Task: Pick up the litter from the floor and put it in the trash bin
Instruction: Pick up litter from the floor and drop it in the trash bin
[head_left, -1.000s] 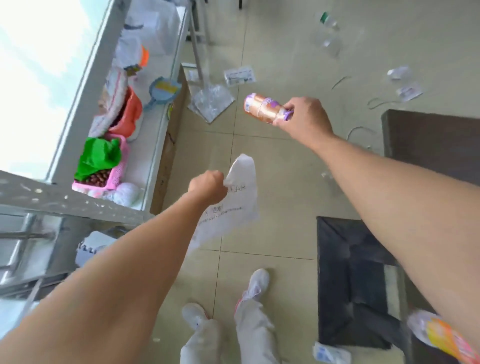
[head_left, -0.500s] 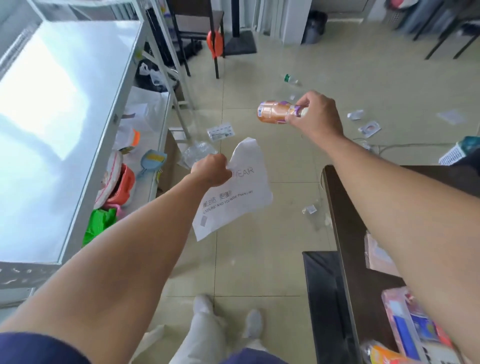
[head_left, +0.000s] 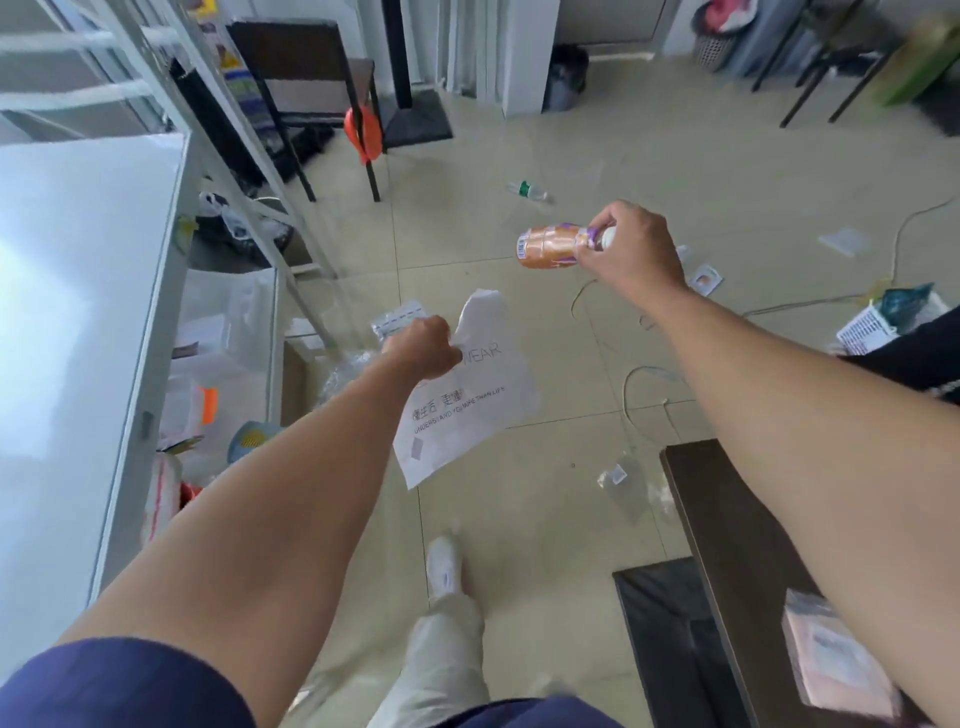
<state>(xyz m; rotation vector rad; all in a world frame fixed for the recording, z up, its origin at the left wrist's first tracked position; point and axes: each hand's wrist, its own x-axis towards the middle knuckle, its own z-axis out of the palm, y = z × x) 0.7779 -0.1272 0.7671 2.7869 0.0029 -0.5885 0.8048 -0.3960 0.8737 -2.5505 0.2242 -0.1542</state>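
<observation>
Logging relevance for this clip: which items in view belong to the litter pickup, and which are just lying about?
Job items:
left hand gripping white bag
right hand gripping orange bottle
clear bottle on floor
black bin, probably the target

Just lying about:
chair
white table
dark table

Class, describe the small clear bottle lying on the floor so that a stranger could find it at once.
Start at the dark chair with the orange strap on its leg, at the back of the tiled floor. Right of that leg, a small clear bottle lies on its side. Its green band sets it apart from the flat wrappers nearby.
</observation>
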